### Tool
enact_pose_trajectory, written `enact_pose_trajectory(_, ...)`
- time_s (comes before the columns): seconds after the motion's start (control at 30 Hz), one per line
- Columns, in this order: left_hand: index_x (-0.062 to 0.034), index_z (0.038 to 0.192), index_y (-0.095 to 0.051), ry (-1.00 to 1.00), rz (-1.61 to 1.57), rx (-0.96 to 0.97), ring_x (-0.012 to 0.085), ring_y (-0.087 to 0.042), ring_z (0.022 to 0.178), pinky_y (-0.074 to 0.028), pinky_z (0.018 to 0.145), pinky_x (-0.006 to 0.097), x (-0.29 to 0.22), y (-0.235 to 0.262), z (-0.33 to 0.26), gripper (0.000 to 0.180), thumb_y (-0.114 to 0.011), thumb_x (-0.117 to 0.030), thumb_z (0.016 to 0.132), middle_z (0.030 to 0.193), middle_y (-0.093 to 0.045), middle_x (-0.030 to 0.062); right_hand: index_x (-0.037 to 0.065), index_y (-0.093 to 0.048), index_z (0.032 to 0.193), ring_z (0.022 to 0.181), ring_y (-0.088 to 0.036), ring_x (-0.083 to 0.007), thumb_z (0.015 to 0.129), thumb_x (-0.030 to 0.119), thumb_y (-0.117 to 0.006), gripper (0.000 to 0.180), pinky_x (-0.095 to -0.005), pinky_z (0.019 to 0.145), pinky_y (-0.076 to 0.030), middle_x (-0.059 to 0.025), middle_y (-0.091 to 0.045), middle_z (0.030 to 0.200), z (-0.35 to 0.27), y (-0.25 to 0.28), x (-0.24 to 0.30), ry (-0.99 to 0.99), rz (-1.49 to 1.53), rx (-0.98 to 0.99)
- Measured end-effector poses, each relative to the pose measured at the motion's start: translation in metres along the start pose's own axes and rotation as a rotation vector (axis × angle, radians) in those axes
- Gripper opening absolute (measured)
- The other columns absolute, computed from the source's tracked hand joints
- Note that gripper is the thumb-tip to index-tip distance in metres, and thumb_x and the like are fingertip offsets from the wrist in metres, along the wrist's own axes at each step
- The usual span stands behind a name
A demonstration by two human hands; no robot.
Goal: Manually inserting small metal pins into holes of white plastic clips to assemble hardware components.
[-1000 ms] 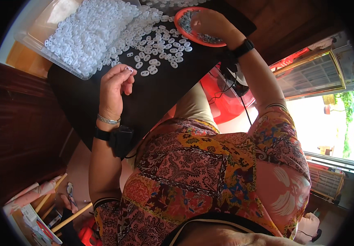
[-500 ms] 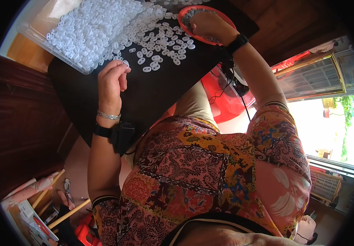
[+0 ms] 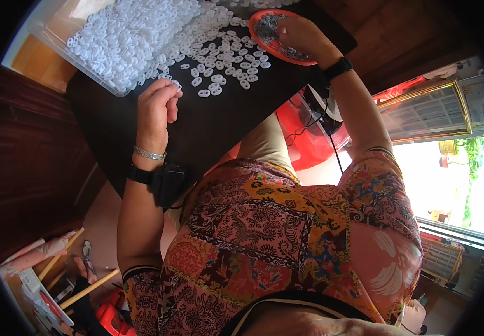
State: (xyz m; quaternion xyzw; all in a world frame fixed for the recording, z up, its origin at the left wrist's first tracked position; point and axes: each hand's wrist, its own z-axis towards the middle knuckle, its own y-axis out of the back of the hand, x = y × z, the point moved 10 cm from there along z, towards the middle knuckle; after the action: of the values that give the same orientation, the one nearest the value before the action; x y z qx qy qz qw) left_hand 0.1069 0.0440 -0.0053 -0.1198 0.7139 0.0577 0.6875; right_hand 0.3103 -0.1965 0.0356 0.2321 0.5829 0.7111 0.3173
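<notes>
My left hand (image 3: 157,106) is closed in a pinch on a small white plastic oval piece with two holes (image 3: 177,85), held just above the black tabletop. Over the orange-red dish (image 3: 251,29) at the far right, my right hand (image 3: 302,37) is bent with its fingers curled together. Small grey metal bits (image 3: 267,27) lie in that dish; whatever the right fingertips hold is hidden. Many more white oval pieces (image 3: 230,59) are strewn across the table between my hands.
A clear plastic bin (image 3: 93,84) heaped with white pieces stands at the table's left. The black table (image 3: 197,126) has its near edge by my lap. A red plastic object (image 3: 309,143) and a dark cable (image 3: 336,147) sit below the right edge.
My right hand has drawn back slightly to the right within the dish, uncovering more metal bits. The left hand keeps its pinch on the white piece.
</notes>
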Motion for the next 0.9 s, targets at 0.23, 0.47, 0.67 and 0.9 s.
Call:
enact_pose_trajectory(0.23,-0.0024,0.069,-0.057,-0.005,0.022,0.013,0.006,-0.035,0.042,-0.025,0.041,0.021,-0.002,-0.002,0.0,0.019,-0.053,-0.015,0.082,0.051,-0.042,-0.002,0.007,-0.063,0.082,0.077,-0.06,-0.0307,0.077,0.02,-0.054,0.017,-0.0409,0.068,-0.046,-0.0127,-0.062,0.08,-0.003,0.009,0.022,0.151,0.157,0.032)
enact_pose_trajectory(0.47,-0.0022,0.069,-0.058,0.009,0.026,0.019,0.0059,-0.036,0.042,-0.025,0.041,0.021,0.0,-0.003,0.001,0.018,-0.053,-0.015,0.082,0.051,-0.043,-0.002,0.005,-0.063,0.08,0.08,-0.059,-0.0352,0.08,0.018,-0.051,0.018,-0.0445,0.07,-0.045,-0.0165,-0.062,0.079,0.003,-0.013,0.033,0.096,-0.074,0.119)
enact_pose_trajectory(0.67,-0.0021,0.069,-0.058,-0.002,0.009,0.018,0.0058,-0.037,0.042,-0.025,0.041,0.021,0.0,-0.001,0.002,0.018,-0.053,-0.014,0.082,0.051,-0.043,-0.0018,0.004,-0.062,0.081,0.08,-0.059,-0.0371,0.079,0.015,-0.05,0.017,-0.0462,0.07,-0.045,-0.0185,-0.061,0.079,0.006,-0.018,0.032,0.056,-0.07,0.196)
enact_pose_trajectory(0.9,-0.0022,0.068,-0.057,-0.004,0.009,0.017,0.0059,-0.037,0.042,-0.026,0.041,0.021,-0.002,-0.002,0.001,0.019,-0.053,-0.014,0.082,0.051,-0.043,-0.0018,0.003,-0.059,0.081,0.072,-0.06,-0.0294,0.075,0.014,-0.053,0.014,-0.0399,0.067,-0.045,-0.0145,-0.061,0.074,0.002,0.002,0.019,0.068,0.079,0.067)
